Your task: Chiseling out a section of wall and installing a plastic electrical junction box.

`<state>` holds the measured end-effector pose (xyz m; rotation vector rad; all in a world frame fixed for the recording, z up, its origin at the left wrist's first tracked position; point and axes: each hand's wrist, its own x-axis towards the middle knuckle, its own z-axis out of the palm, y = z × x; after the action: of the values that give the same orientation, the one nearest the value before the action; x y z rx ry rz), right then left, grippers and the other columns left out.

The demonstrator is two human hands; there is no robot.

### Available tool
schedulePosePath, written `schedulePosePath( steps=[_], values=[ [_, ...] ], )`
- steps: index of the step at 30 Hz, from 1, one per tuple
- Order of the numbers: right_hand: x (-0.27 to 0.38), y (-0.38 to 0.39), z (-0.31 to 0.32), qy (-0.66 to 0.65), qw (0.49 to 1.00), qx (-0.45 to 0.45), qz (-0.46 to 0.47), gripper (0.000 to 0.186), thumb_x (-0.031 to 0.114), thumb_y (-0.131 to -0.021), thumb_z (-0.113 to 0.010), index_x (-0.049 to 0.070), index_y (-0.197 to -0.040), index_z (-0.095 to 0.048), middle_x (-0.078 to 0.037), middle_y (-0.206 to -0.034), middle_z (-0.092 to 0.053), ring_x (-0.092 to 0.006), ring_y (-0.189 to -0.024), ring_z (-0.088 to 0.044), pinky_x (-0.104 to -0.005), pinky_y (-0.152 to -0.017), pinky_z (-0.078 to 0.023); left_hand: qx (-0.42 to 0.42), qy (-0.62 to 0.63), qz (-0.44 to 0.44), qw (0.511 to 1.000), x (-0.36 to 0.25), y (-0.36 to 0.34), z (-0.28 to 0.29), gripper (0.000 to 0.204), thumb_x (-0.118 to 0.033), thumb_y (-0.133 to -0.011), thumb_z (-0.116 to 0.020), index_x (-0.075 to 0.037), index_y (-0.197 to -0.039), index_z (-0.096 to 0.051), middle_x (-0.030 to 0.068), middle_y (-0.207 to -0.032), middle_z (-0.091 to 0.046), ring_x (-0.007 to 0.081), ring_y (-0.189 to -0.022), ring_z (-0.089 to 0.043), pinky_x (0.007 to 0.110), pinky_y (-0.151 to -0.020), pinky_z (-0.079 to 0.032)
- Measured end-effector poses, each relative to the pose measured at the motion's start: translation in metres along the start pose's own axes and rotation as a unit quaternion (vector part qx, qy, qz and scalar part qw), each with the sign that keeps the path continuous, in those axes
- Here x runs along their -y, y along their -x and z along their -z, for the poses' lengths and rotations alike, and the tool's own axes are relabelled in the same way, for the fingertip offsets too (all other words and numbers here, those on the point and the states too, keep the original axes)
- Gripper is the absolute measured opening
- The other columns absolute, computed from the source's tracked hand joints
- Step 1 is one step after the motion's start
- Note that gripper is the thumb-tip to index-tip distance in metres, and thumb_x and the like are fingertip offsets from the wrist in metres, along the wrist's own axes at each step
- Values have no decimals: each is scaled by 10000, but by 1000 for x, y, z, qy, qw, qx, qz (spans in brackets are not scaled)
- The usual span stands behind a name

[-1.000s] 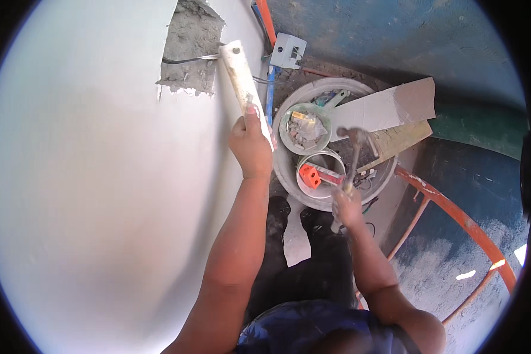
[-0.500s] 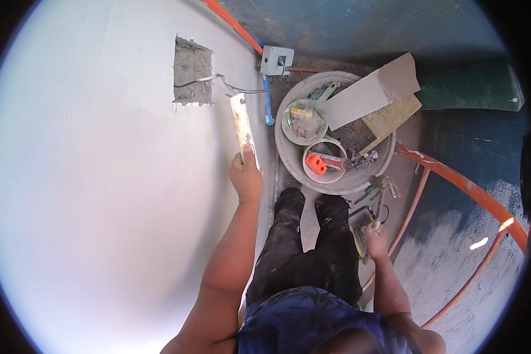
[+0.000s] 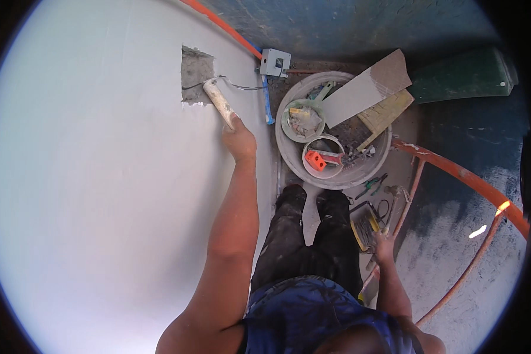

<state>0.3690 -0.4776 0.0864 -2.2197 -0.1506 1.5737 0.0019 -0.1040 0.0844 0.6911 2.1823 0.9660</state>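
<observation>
My left hand (image 3: 240,139) is closed round the lower end of a short, dirty off-white length that looks like a piece of plastic pipe (image 3: 219,103). Its upper end lies over the lower right corner of a square recess (image 3: 197,66) cut in the white wall. Dark wire (image 3: 242,87) runs out of the recess, passing by the pipe's tip. Down by my right leg, my right hand (image 3: 384,246) grips a hammer (image 3: 397,192) by its handle, head upward. Beside that hand lies a yellow-edged tray or box (image 3: 363,227), partly hidden.
A big round tub (image 3: 282,150) holds two small buckets, rubble and boards (image 3: 369,88). Behind it, a grey electrical box (image 3: 275,62) hangs near an orange conduit (image 3: 224,25). Green-handled pliers (image 3: 371,184) lie on the floor. A reddish metal rail (image 3: 454,174) curves along the right.
The pipe piece has swung left and now overlaps the recess corner, tilted the other way. My right hand and the hammer have shifted slightly right, uncovering the pliers.
</observation>
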Motion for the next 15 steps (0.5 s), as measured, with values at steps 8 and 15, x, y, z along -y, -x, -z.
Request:
schedulePosePath(
  steps=[8,15],
  values=[
    [18,2,1,12,998,-32,53,238,176,-854,-638,-10,-1001,-620,-59,-808,-612,-152,-716,-571,-316,-625,-470,68,-152,-45,985,2,26,22,526,-424,-973,-493,86,-892,-592,194,-781,-623,337,-751,-599,458,-748,-459],
    [54,17,-33,-20,999,33,27,122,155,-866,-626,56,-904,-565,-1,-749,-543,-103,-646,-513,-281,-575,-429,44,-231,-156,959,-23,21,31,527,-435,-968,-490,80,-934,-598,236,-830,-634,390,-783,-617,464,-736,-469]
  ],
)
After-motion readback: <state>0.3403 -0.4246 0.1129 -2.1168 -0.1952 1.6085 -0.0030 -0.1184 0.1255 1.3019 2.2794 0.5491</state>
